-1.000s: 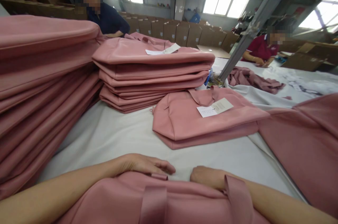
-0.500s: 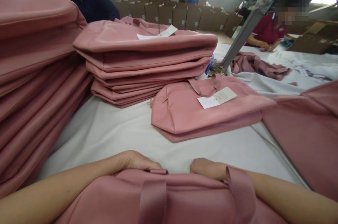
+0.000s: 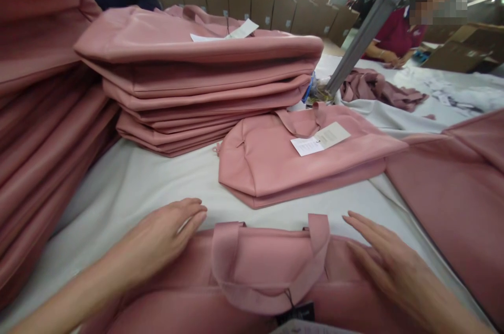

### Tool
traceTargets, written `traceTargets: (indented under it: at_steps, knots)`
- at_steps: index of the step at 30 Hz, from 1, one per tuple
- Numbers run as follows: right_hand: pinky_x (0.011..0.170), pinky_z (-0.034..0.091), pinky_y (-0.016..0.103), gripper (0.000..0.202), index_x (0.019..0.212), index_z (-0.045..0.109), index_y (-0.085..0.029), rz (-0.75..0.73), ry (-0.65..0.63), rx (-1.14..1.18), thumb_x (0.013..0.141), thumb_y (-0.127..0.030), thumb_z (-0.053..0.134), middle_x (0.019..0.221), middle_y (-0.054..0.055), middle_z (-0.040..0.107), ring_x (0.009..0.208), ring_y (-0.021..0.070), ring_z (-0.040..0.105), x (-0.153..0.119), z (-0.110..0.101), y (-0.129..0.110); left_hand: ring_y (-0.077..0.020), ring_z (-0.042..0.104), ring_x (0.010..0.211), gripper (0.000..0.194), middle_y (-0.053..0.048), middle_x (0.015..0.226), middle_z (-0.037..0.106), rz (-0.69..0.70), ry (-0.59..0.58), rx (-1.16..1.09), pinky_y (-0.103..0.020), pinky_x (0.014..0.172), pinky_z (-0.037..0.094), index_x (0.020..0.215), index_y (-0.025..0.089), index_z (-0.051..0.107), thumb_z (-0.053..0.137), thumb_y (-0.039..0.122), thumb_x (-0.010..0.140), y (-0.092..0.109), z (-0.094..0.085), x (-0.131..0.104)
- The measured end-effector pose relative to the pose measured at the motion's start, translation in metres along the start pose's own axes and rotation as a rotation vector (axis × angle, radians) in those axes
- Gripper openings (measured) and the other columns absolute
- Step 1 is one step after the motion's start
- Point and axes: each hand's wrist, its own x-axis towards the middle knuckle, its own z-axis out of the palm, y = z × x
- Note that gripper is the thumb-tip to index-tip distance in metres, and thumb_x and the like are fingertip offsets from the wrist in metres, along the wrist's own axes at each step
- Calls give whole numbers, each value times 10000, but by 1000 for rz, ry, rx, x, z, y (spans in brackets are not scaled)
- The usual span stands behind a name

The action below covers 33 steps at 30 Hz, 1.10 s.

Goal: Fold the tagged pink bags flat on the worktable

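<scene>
A pink bag (image 3: 271,258) lies flat in front of me, its lower part cut off by the view's bottom edge. One strap handle (image 3: 252,297) drapes over its front, and a black tag (image 3: 303,313) hangs below the handle. My left hand (image 3: 173,229) rests at the bag's upper left side, fingers stretched out, gripping nothing. On the right side of the bag, my right hand (image 3: 380,255) is open with fingers extended and thumb apart. Just beyond lies another pink bag (image 3: 275,171), with a white paper tag (image 3: 321,138) on it.
Folded pink bags form a stack (image 3: 205,82) behind, and a taller pile (image 3: 43,129) rises at the left. More pink material (image 3: 464,197) lies at right. A metal post (image 3: 362,29) slants up from the table. Two people work beyond, before cardboard boxes (image 3: 271,11).
Both hands have come off the far edge of the near bag and moved outward, fingers opening. The bag now lies flatter, with its handle and black tag showing. The view has tilted slightly down.
</scene>
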Motion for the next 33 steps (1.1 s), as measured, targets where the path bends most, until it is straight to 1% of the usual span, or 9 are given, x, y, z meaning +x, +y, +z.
traceTargets:
  at_steps: [2, 4, 8, 13, 16, 20, 25, 30, 33]
  knots:
    - [991, 393, 456, 447, 1348, 454, -247, -65, 22, -110, 912, -323, 391, 1339, 67, 533, 1225, 262, 492, -31, 12, -2, -253, 484, 1238, 449, -17, 1369, 518, 169, 273, 248, -437, 1090, 325, 1302, 313, 520, 321, 444, 921, 12, 11, -37]
    - [1006, 340, 531, 457, 1362, 434, -257, -49, 17, -208, 914, -296, 357, 1333, 62, 539, 1244, 284, 466, -49, 28, 2, -291, 418, 1298, 551, -31, 1450, 421, 292, 391, 438, -497, 1096, 290, 1422, 311, 356, 353, 471, 895, 21, 32, -61]
    - [996, 318, 575, 468, 1382, 400, -211, 89, -9, -267, 932, -304, 316, 1328, 96, 536, 1231, 296, 461, -59, 56, 19, -357, 398, 1298, 636, -73, 1476, 376, 274, 345, 604, -566, 1002, 340, 1459, 275, 275, 370, 509, 875, 16, 75, -62]
    - [1023, 319, 523, 475, 1388, 386, -190, 167, -44, -198, 937, -314, 306, 1360, 103, 494, 1231, 274, 439, -58, 81, 25, -311, 367, 1326, 647, -88, 1507, 319, 236, 244, 568, -503, 1053, 308, 1461, 250, 264, 418, 499, 884, -9, 96, -34]
    - [1006, 336, 504, 484, 1381, 390, -157, 211, 3, -163, 932, -319, 314, 1346, 128, 490, 1201, 287, 444, -54, 92, 20, -315, 348, 1328, 630, -112, 1504, 320, 186, 233, 534, -514, 1079, 266, 1436, 196, 330, 405, 496, 888, -14, 102, -25]
    - [970, 361, 484, 485, 1382, 395, -155, 245, 36, -152, 933, -325, 329, 1315, 138, 501, 1174, 298, 445, -49, 95, 14, -326, 372, 1295, 601, -149, 1464, 375, 133, 201, 497, -524, 1088, 240, 1367, 138, 433, 368, 508, 897, -7, 103, -20]
    - [945, 365, 448, 457, 1347, 443, -129, 265, 75, -175, 955, -317, 305, 1278, 143, 526, 1151, 290, 452, -44, 88, 5, -293, 496, 1136, 556, -157, 1347, 498, 97, 228, 430, -457, 989, 360, 1309, 130, 475, 322, 500, 922, 6, 95, -16]
    - [938, 360, 429, 440, 1335, 460, -146, 275, 132, -189, 964, -309, 290, 1265, 129, 544, 1143, 271, 459, -43, 84, -2, -313, 420, 1276, 561, -192, 1478, 333, 87, 200, 467, -487, 1042, 323, 1379, 116, 396, 288, 449, 941, 24, 78, -20]
    - [940, 347, 428, 438, 1329, 475, -160, 297, 135, -173, 959, -319, 303, 1258, 131, 552, 1128, 269, 464, -43, 84, -4, -341, 275, 1376, 548, -197, 1511, 252, 7, 153, 525, -534, 1081, 264, 1402, 105, 378, 309, 379, 932, 48, 72, -49]
